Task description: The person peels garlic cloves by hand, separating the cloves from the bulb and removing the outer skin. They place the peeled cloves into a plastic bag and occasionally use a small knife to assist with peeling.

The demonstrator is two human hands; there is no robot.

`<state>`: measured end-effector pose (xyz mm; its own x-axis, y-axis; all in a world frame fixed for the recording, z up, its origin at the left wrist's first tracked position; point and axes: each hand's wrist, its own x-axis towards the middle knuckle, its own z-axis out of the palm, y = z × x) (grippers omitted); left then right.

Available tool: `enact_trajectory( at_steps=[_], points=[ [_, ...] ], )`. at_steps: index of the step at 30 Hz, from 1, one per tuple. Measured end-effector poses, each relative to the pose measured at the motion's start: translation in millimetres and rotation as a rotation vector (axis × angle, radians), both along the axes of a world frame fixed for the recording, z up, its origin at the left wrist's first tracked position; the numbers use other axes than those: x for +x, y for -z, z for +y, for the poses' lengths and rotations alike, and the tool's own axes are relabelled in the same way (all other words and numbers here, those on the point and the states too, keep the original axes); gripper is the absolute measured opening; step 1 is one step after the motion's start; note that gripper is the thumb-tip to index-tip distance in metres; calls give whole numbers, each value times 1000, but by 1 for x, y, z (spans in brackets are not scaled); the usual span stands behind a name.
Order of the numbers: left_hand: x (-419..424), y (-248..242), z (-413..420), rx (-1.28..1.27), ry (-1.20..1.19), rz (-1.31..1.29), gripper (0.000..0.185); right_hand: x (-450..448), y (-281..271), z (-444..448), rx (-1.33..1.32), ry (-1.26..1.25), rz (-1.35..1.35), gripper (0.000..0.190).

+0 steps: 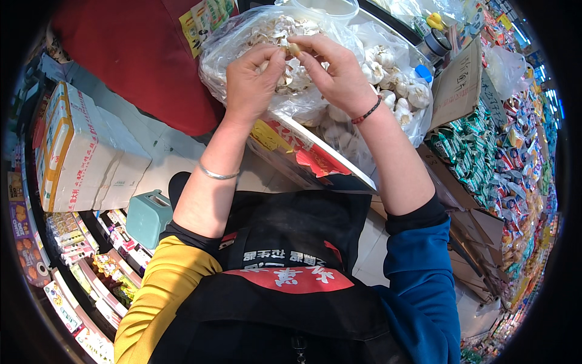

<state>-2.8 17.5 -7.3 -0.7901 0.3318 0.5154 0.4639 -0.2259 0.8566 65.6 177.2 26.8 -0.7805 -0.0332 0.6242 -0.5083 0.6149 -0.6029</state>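
Observation:
My left hand [257, 75] and my right hand [334, 68] meet fingertip to fingertip above a clear plastic bag of papery garlic skins [268, 32]. Between the right thumb and forefinger is a small garlic clove [294, 49]. The left thumb and forefinger pinch a pale bit at its other side, probably garlic skin; its exact form is too small to tell. Right of the skins, whole garlic bulbs [402, 91] lie in another clear bag, partly behind my right wrist. Both bags rest on a white-edged stand [327, 145].
A clear plastic tub [325, 11] sits behind the skins. A person in dark red clothing [136, 59] is close at the upper left. White foam boxes [91, 150] and a teal bin [149, 216] stand at the left. Cartons of green-wrapped snacks [468, 145] line the right.

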Motion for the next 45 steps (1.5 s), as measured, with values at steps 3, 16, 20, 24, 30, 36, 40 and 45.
enact_trajectory(
  at_steps=[3, 16, 20, 24, 30, 36, 40, 45],
  points=[
    [-2, 4, 1, 24, -15, 22, 16, -2, -3, 0, 51, 53, 72, 25],
    [4, -1, 5, -87, -124, 200, 13, 1, -2, -10, -93, 180, -158, 24],
    [11, -4, 6, -153, -111, 236, 15, -3, 6, -5, -157, 241, -235, 28],
    [11, -3, 5, -104, -83, 249, 17, -5, 7, -6, -236, 250, -269, 27],
    [8, -1, 5, -86, -105, 294, 16, -4, 9, -3, -219, 124, -357, 27],
    [7, 0, 6, -30, -113, 283, 15, -2, 7, -6, 19, 192, -219, 29],
    [8, -5, 4, -69, -101, 182, 15, -5, 7, -7, -219, 140, -253, 29],
    [-1, 5, 3, -25, -80, -79, 18, 0, -6, -8, -555, 31, -218, 26]
  ],
)
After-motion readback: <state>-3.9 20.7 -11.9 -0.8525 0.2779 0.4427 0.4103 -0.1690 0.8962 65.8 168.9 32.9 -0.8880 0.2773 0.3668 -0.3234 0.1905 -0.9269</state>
